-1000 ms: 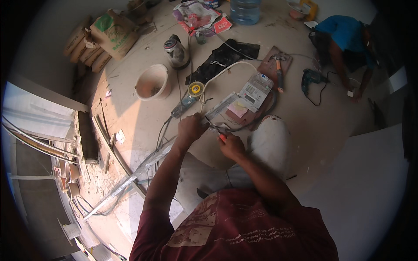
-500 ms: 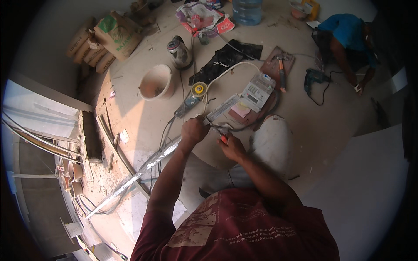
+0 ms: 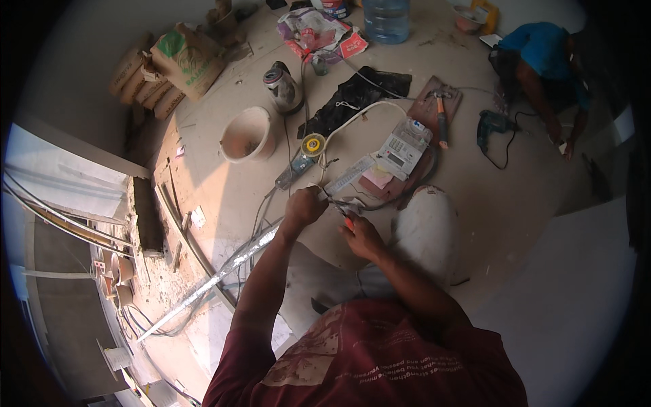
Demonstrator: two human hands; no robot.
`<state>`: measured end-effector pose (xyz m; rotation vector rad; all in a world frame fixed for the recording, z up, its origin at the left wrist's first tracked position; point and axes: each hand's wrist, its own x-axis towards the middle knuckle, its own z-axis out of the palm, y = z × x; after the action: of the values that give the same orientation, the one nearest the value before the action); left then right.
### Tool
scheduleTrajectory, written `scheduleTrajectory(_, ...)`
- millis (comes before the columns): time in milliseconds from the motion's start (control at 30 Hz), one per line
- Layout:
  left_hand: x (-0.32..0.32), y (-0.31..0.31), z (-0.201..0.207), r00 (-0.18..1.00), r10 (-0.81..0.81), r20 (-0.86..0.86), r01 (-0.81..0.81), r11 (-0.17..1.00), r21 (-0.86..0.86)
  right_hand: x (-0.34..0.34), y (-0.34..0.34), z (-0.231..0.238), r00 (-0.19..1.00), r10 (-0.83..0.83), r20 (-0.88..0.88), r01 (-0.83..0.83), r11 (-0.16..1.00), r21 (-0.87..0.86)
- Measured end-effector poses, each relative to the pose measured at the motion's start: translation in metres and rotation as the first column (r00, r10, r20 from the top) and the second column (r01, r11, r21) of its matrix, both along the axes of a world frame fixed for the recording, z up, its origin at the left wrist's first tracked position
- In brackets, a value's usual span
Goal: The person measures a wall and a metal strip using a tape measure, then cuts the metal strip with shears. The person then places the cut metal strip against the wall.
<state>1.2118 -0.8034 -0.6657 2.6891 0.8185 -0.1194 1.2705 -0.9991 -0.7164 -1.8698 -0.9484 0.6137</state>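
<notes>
In the head view, at the centre of the frame above the person's knees, the left hand (image 3: pixel 305 205) is closed in a fist around the end of a thin wire (image 3: pixel 324 178). The wire rises from the fist toward the upper right and joins a white cable (image 3: pixel 352 117) that arcs over the dusty concrete floor (image 3: pixel 224 197). The right hand (image 3: pixel 361 235) lies just beside the left hand, down and to its right, its fingers wrapped around a small red-handled tool (image 3: pixel 346 219). The tool points up and to the left, toward the left fist; its tip is too small to resolve, so contact with the wire cannot be confirmed.

The long axis of the wire runs roughly upward from the left fist, across the line of the tool. The left hand is on the wire; the right hand is next nearest. An angle grinder (image 3: pixel 302 157) and a white electricity meter (image 3: pixel 404 148) lie on the floor just beyond both hands. A white bucket (image 3: pixel 248 133) stands further left.
</notes>
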Motion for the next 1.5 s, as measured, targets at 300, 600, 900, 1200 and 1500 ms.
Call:
scheduleTrajectory(300, 0.002, -0.003, -0.003, 0.998, 0.049, 0.043, -0.050, 0.999, 0.006, 0.000, -0.001, 0.003, 1.000, -0.010, -0.026, 0.007, 0.996, -0.092)
scheduleTrajectory(600, -0.003, 0.008, 0.002, 0.999, 0.026, 0.022, -0.025, 0.999, -0.042, 0.001, -0.003, 0.020, 0.995, 0.029, -0.098, -0.035, 0.998, -0.057)
scheduleTrajectory(900, -0.005, -0.013, -0.001, 0.999, 0.050, 0.012, -0.051, 0.999, 0.005, 0.001, 0.004, 0.007, 0.996, 0.048, -0.079, -0.051, 0.998, -0.043)
scheduleTrajectory(1200, -0.007, -0.015, 0.001, 0.998, 0.068, -0.010, -0.068, 0.998, 0.003, -0.004, 0.010, 0.018, 0.998, -0.029, -0.059, 0.019, 0.987, -0.162)
scheduleTrajectory(1500, -0.009, -0.010, 0.010, 0.999, 0.043, -0.005, -0.043, 0.998, -0.047, -0.005, 0.012, 0.018, 0.995, -0.082, -0.049, 0.066, 0.962, -0.264)
